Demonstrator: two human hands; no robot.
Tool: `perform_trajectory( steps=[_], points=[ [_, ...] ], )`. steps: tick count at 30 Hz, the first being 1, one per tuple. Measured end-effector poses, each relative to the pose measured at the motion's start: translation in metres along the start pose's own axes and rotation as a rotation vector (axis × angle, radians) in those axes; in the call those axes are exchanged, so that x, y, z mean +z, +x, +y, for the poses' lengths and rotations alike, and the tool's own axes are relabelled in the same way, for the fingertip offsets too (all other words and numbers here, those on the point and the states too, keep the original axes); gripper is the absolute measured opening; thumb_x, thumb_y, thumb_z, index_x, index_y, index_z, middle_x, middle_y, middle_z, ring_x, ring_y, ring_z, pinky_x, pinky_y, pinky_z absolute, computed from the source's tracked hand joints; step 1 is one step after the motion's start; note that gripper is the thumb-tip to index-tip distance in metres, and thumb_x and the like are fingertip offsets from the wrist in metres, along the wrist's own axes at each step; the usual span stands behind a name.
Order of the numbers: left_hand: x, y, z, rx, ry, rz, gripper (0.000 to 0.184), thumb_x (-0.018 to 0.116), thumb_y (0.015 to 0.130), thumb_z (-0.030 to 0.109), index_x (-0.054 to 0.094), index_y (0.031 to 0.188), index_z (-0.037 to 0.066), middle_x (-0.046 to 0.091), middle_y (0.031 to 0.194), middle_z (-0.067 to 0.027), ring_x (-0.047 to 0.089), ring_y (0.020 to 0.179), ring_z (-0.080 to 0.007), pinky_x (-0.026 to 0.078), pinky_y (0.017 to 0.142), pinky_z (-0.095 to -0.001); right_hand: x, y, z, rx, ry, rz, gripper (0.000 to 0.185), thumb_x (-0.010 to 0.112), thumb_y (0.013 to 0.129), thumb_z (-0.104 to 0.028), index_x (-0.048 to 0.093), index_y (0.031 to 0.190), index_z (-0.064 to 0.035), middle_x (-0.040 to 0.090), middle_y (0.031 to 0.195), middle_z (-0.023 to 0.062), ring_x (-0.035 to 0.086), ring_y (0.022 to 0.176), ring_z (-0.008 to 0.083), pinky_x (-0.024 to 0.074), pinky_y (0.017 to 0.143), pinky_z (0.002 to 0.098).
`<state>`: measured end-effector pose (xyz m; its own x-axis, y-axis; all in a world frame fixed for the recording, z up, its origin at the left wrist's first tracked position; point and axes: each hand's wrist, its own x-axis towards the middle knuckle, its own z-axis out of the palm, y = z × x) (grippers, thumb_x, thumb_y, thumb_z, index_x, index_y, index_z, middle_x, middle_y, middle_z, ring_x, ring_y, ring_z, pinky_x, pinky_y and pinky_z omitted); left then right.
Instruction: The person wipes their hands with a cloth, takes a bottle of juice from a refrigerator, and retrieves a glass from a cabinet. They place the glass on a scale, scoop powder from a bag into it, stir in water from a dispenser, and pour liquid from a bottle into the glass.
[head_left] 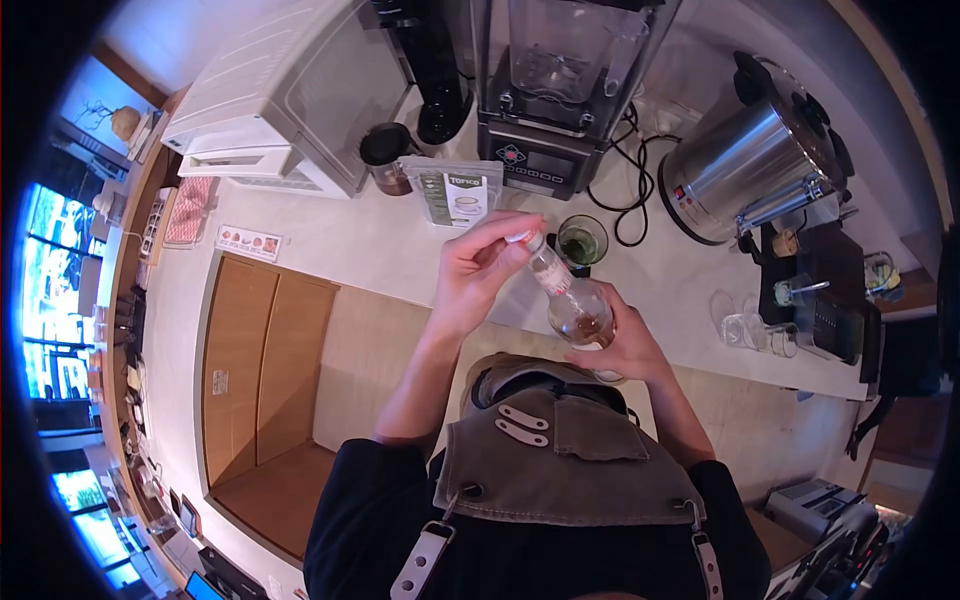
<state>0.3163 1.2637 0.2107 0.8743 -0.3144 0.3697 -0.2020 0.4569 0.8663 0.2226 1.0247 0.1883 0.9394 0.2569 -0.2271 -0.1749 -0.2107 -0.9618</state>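
A clear glass bottle [575,308] with a narrow neck and some amber liquid is tilted in front of my apron, its neck leaning up and left. My left hand [478,268] pinches the cap at the neck's top with thumb and fingers. Around the bottle's round body wraps my right hand [632,345], hiding part of it. Just beyond the neck, a drinking glass [582,240] with something green in it stands on the counter. A grey and green pouch [455,195], printed with what looks like "TOFICO", stands behind my left hand.
A blender [540,150] stands at the back, with black cables [632,205] beside it. To the right are a steel urn [745,150] and several clear glasses [745,328]. A white appliance [285,95] and a dark-lidded glass jug [386,155] are on the left, above an open cabinet [270,480].
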Motion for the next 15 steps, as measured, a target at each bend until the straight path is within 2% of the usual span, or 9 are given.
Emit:
perform_trajectory(
  steps=[2, 5, 8, 11, 14, 15],
  points=[
    [-0.005, -0.002, 0.003, 0.002, 0.162, 0.116, 0.03, 0.063, 0.102, 0.007, 0.068, 0.13, -0.002, 0.067, 0.128, -0.0146, 0.062, 0.119, -0.0198, 0.048, 0.103, -0.0331, 0.013, 0.005, -0.016, 0.012, -0.079, 0.091, 0.099, 0.095, 0.065, -0.017, 0.042, 0.147, -0.0028, 0.063, 0.128, 0.0087, 0.061, 0.12, 0.0183, 0.0446, 0.108, 0.0343],
    [-0.006, -0.002, 0.018, -0.062, 0.121, 0.163, 0.03, 0.064, 0.101, 0.004, 0.067, 0.131, -0.001, 0.068, 0.129, -0.0163, 0.061, 0.123, -0.0197, 0.048, 0.106, -0.0339, 0.023, 0.01, -0.021, 0.005, -0.152, 0.129, 0.096, 0.094, 0.067, -0.017, 0.043, 0.147, -0.0037, 0.064, 0.127, 0.0091, 0.062, 0.118, 0.0185, 0.0457, 0.107, 0.0354],
    [-0.031, -0.002, 0.014, 0.002, -0.174, -0.088, 0.028, 0.064, 0.102, 0.006, 0.068, 0.128, -0.002, 0.068, 0.129, -0.018, 0.062, 0.123, -0.0221, 0.048, 0.107, -0.0373, 0.011, 0.017, 0.004, -0.071, -0.103, -0.102, 0.099, 0.095, 0.067, -0.016, 0.041, 0.148, -0.0036, 0.061, 0.13, 0.0086, 0.06, 0.122, 0.0187, 0.0449, 0.108, 0.0359],
    [-0.03, 0.001, 0.013, -0.008, -0.463, -0.179, 0.027, 0.064, 0.103, 0.014, 0.069, 0.125, -0.001, 0.067, 0.13, -0.0204, 0.062, 0.122, -0.028, 0.045, 0.107, -0.0436, 0.016, 0.021, -0.011, -0.058, 0.225, -0.324, 0.103, 0.096, 0.068, -0.023, 0.039, 0.15, 0.0005, 0.057, 0.138, 0.0139, 0.058, 0.127, 0.0235, 0.0445, 0.109, 0.0377],
    [-0.022, 0.003, 0.03, 0.108, 0.055, 0.107, 0.028, 0.064, 0.103, 0.018, 0.067, 0.125, -0.001, 0.068, 0.125, -0.0213, 0.061, 0.123, -0.0315, 0.045, 0.107, -0.0472, 0.035, 0.029, -0.005, -0.021, 0.197, -0.102, 0.106, 0.098, 0.065, -0.02, 0.038, 0.151, -0.0005, 0.056, 0.137, 0.01, 0.055, 0.128, 0.0203, 0.0416, 0.111, 0.0366],
    [-0.028, 0.0, 0.029, 0.154, -0.015, 0.048, 0.03, 0.064, 0.103, 0.018, 0.066, 0.127, -0.001, 0.068, 0.124, -0.0211, 0.061, 0.123, -0.0307, 0.045, 0.108, -0.0465, 0.036, 0.036, -0.007, -0.085, 0.073, -0.136, 0.102, 0.094, 0.065, -0.012, 0.039, 0.15, -0.0047, 0.055, 0.136, 0.0067, 0.055, 0.124, 0.017, 0.0444, 0.107, 0.0354]
  ],
)
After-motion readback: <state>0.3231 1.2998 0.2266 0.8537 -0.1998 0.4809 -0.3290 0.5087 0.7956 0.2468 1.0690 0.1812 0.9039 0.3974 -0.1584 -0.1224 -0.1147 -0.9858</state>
